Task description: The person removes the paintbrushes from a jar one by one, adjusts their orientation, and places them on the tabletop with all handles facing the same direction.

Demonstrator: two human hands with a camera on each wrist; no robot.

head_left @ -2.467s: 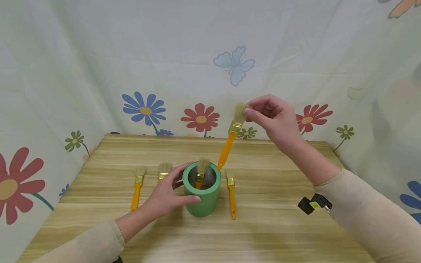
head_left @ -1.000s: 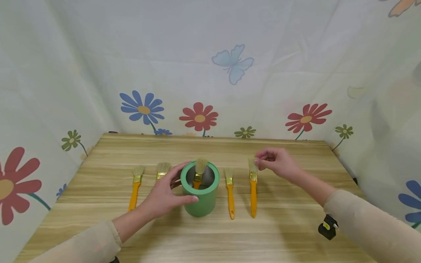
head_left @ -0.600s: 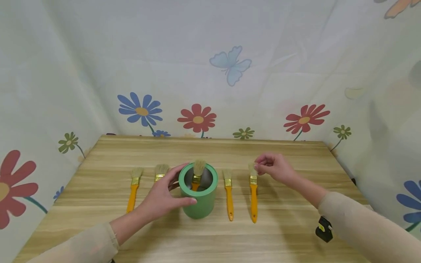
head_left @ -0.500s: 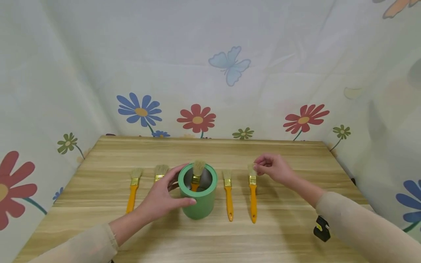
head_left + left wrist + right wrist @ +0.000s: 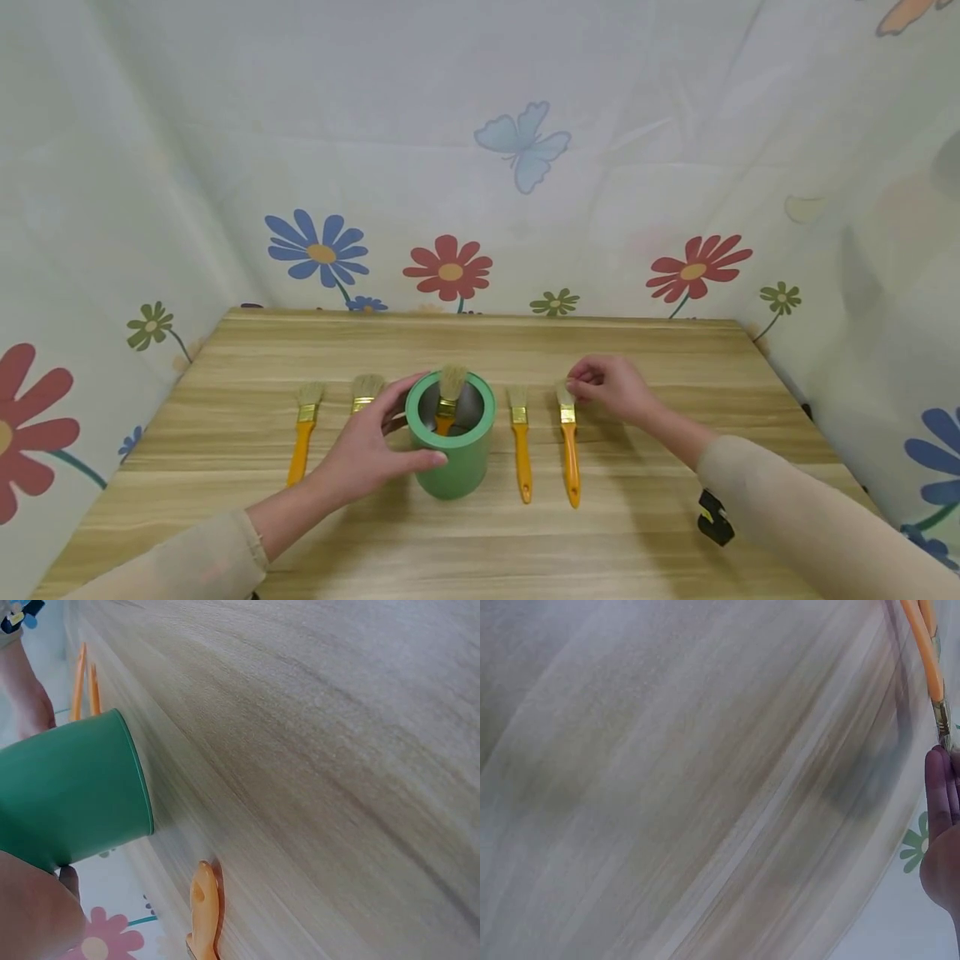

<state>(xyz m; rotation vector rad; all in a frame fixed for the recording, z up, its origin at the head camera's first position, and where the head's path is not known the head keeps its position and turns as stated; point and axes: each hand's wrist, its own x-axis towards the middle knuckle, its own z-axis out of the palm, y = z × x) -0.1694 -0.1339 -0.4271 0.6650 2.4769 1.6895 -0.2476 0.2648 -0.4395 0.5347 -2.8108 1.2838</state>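
Observation:
My left hand holds the side of a green can, thumb in front and fingers behind. Inside the can stands a paintbrush, bristles up; its lower handle is hidden. With thumb and fingers, my right hand pinches the bristle end of another paintbrush, whose orange handle points toward me at the table. The right wrist view shows that paintbrush beside a second handle. Parallel to it on the left lies a narrower paintbrush, just right of the can.
On the wood-grain table, a paintbrush lies to the left. A wider paintbrush is partly hidden behind my left hand. A flower-printed cloth hangs behind the table and along both sides.
My right hand has lowered the paintbrush from above the can to the table on the right, then shifted it slightly left. My left hand has stayed on the can.

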